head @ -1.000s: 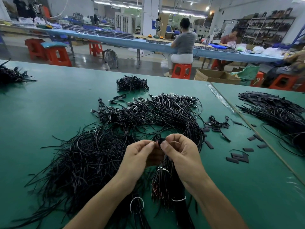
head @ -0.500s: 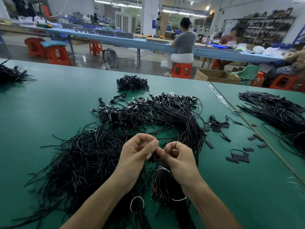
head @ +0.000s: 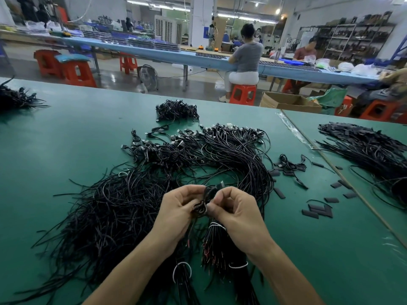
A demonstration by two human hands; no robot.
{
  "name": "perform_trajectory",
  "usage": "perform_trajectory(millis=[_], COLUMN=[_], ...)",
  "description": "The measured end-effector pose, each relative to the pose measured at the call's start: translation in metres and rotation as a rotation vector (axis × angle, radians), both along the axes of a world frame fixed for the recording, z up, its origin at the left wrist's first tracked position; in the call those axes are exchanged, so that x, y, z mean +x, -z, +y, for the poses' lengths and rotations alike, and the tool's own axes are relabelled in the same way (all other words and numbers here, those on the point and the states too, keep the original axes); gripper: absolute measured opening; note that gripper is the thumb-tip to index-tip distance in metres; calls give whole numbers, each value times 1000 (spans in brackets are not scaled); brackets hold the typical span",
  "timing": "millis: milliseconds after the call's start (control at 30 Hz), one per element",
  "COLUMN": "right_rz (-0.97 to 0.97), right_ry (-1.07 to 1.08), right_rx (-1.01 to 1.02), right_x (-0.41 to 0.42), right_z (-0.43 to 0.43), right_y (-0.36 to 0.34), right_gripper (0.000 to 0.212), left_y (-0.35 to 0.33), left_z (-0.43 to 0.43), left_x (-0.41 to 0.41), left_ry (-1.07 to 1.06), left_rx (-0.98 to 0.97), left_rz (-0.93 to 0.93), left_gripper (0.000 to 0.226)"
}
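Observation:
My left hand [head: 176, 213] and my right hand [head: 236, 213] meet over the green table [head: 66, 139]. Between them they pinch a small coiled black cable [head: 206, 200], whose connector end sticks up just above my right fingers. Under and around my hands lies a large heap of loose black cables [head: 123, 201]. A bundle tied with white bands [head: 217, 245] runs below my right wrist.
A small pile of coiled cables [head: 176, 111] lies at the far middle. Short black sleeve pieces [head: 318, 211] are scattered to the right. Another cable pile [head: 370, 150] lies on the right table, and one more cable pile [head: 15, 99] at the far left. People sit at a blue bench behind.
The coil between my fingers has turned and now shows more, with its connector end sticking up. Both hands stay together in nearly the same place.

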State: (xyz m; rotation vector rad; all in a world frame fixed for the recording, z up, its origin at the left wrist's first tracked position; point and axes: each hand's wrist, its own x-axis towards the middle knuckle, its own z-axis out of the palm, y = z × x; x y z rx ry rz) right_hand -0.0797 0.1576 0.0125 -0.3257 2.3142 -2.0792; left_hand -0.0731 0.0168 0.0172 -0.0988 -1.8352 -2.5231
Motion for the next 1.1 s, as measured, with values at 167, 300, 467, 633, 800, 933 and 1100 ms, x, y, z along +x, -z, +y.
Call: perform_trajectory(millis=[167,300,467,633,800,933,1100], right_rz=[-38,-79,-83,23,167,262,268], right_ry=[26,103,214,239,234,185,133], right_rx=[-6,-44,-136,-88,1,35,40], right_x=[-2,-5,-10,-9,-3,2,4], right_z=[-1,-1,3,0,-1,-5,-6], right_y=[2,9,8,7,5,-1,-3], right_gripper=[23,23,23,20,30,36,38], left_y=[5,12,20,23,20,17,20], left_z=[-6,-12,-12,-7,0,3,4], left_x=[-7,-10,-3,0,2,5,5], left_ry=[8,37,85,97,109,284,207], left_rx=[123,154,-257,-544,-536,-152,-79], left_rz=[-5,-5,148,159,36,-207,-190], left_gripper=[16,13,10,10,11,16,35])
